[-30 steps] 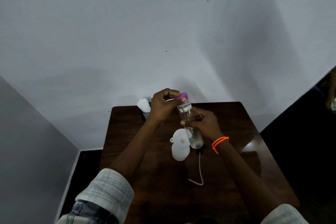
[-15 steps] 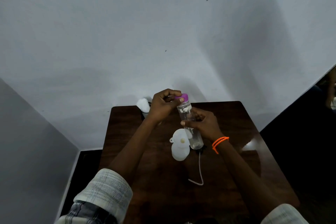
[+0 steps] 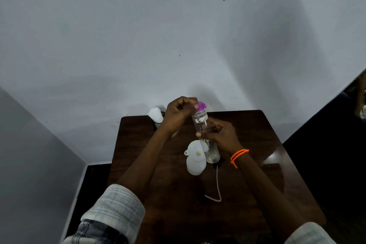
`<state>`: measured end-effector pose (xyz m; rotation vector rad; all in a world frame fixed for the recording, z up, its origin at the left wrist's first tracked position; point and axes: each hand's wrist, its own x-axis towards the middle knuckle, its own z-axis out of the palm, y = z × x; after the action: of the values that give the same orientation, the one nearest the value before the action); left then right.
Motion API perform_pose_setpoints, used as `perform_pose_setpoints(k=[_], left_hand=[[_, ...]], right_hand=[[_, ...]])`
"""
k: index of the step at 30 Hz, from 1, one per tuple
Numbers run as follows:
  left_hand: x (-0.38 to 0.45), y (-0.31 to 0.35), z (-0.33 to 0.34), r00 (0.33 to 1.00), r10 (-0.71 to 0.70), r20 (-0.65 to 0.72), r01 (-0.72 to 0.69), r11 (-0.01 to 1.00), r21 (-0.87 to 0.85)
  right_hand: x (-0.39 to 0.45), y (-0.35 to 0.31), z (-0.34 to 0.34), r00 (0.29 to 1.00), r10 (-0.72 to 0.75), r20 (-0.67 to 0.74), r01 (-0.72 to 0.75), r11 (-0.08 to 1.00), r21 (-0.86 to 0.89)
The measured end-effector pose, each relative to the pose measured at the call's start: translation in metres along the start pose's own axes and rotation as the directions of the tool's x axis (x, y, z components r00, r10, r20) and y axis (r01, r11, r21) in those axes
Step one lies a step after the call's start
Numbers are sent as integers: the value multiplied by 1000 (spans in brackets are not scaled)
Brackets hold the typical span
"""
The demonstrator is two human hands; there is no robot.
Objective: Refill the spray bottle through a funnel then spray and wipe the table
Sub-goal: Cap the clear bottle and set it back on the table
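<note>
A clear plastic bottle (image 3: pixel 204 130) with a purple cap (image 3: pixel 201 105) stands tilted over the dark wooden table (image 3: pixel 257 136). My right hand (image 3: pixel 219 134) grips the bottle's middle. My left hand (image 3: pixel 179 112) pinches the purple cap with curled fingers. Just left of the bottle's base, a white funnel (image 3: pixel 195 149) sits in the mouth of a white spray bottle (image 3: pixel 195 165). A white dip tube (image 3: pixel 216 186) lies on the table below them, its spray head mostly hidden behind the clear bottle.
A white cloth (image 3: pixel 156 114) lies at the table's far left corner against the wall. The table stands in a corner of grey-white walls; dark floor lies to the left and right. A person's hand (image 3: pixel 361 103) shows at the far right edge.
My left hand has shifted slightly on the purple cap, as if turning it. The bottle, funnel and right hand stay in nearly the same place.
</note>
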<state>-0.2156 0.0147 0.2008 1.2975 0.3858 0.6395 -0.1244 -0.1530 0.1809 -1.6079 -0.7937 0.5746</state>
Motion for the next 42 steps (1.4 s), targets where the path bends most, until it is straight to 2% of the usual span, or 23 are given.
perform_pose_setpoints(k=[5, 8, 14, 18, 21, 27, 31, 36, 40, 42], left_hand=[[1, -1, 5, 999, 14, -42, -13, 1000, 25], [2, -3, 5, 999, -23, -47, 22, 1000, -15], [2, -4, 12, 996, -83, 24, 86, 983, -163], [-2, -5, 22, 996, -25, -86, 29, 999, 42], [2, -6, 18, 992, -57, -114, 51, 997, -52], [3, -5, 15, 993, -103, -49, 90, 974, -210], [1, 0, 20, 996, -43, -77, 40, 999, -33], [5, 0, 16, 990, -70, -126, 63, 996, -57], [4, -3, 13, 994, -84, -75, 72, 986, -153], [2, 0, 16, 994, -102, -30, 97, 984, -147]], right_hand=[[2, 0, 2, 1000, -8, -13, 8, 999, 33], [2, 0, 2, 1000, 2, -27, 0, 998, 62], [4, -1, 0, 998, 20, -59, -15, 996, 85], [5, -3, 2, 998, 10, -56, -5, 996, 91], [6, -6, 2, 997, 9, -78, 0, 993, 119], [7, -7, 4, 998, 7, -67, 2, 992, 128], [9, -9, 6, 999, 9, -54, -2, 991, 131], [10, -11, 7, 997, 6, -73, 5, 988, 151], [11, -10, 8, 998, 8, -56, 2, 985, 172], [11, -11, 10, 999, 2, -49, 5, 987, 162]])
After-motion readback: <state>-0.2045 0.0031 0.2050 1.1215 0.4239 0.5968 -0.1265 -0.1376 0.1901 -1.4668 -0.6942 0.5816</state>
